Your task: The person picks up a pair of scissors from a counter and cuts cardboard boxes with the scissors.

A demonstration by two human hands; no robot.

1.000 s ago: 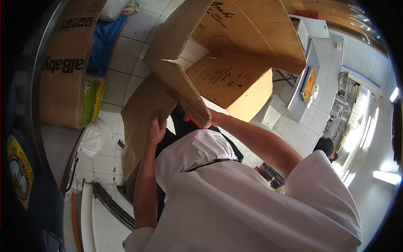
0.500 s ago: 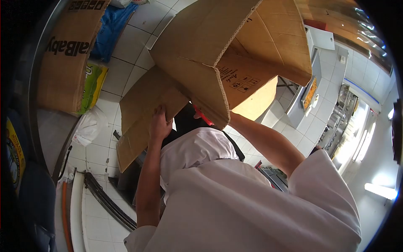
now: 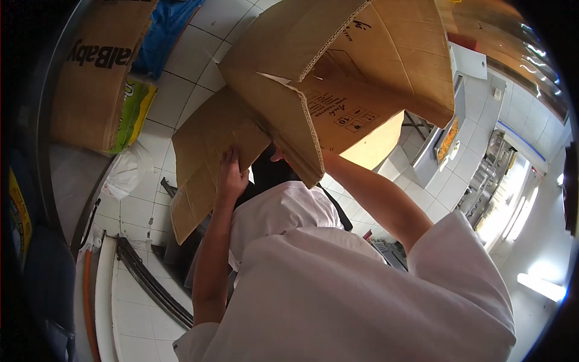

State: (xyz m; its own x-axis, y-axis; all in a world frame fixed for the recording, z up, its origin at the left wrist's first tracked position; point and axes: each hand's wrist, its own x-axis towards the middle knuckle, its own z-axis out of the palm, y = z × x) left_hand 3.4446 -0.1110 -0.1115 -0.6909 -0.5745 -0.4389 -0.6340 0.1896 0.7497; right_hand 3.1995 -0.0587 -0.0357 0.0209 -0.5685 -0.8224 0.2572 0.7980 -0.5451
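A large brown cardboard box (image 3: 271, 54) is tilted in front of me, its open side to the right and a wide flap (image 3: 208, 139) hanging to the left. My left hand (image 3: 229, 175) grips the lower edge of that flap, fingers against its face. Most of my right hand (image 3: 277, 155) is hidden behind the box wall; only some fingers show at the fold between flap and box. A sliver of a red tool shows beside them, its kind hidden. Along the upper corner edge of the box runs a torn slit.
At left stand another printed cardboard carton (image 3: 90, 78), a green and yellow pack (image 3: 134, 111) and a white plastic bag (image 3: 129, 172). Dark curved strips (image 3: 154, 283) lie on the tiled floor (image 3: 193, 66). Off to the right is a counter with a tray of orange food (image 3: 447, 142).
The slit at the box corner has opened wider, and the near wall has shifted slightly left. The red tool, plainer before, is now mostly covered. My left hand stays on the flap.
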